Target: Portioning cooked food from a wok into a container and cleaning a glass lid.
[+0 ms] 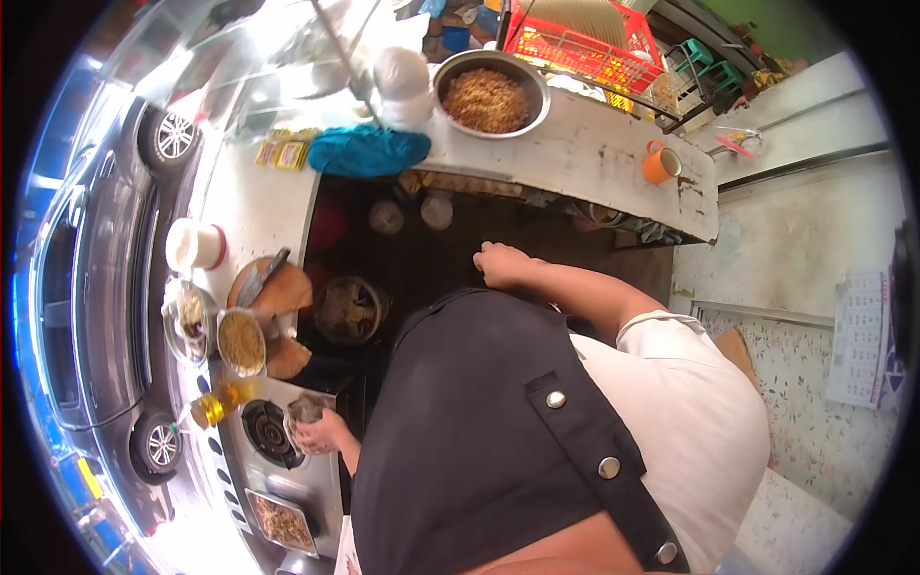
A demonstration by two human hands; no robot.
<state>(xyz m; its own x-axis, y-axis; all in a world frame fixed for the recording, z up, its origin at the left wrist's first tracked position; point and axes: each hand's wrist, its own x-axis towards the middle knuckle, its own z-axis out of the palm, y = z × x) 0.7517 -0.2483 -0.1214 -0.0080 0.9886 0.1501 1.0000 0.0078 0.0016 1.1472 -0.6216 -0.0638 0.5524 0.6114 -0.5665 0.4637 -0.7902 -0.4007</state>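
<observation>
My left hand (321, 433) grips a crumpled grey rag (307, 407) at the edge of a steel gas stove (287, 471). Just left of the rag is a black round burner (272, 433). An oil bottle (210, 410) with yellow liquid stands at the stove's back corner, and a metal tray of shredded food (282, 521) sits lower on the stove. My right hand (499, 264) hangs over the dark floor, its fingers curled, with no object visible in it.
A round chopping board (291, 291) bears a cleaver (262, 279). Beside it are a bowl of brown food (242, 343) and a white tub (192, 244). Across the gap, the white counter (589, 144) holds a large pot of food (489, 100), a blue cloth (366, 151) and an orange mug (660, 165).
</observation>
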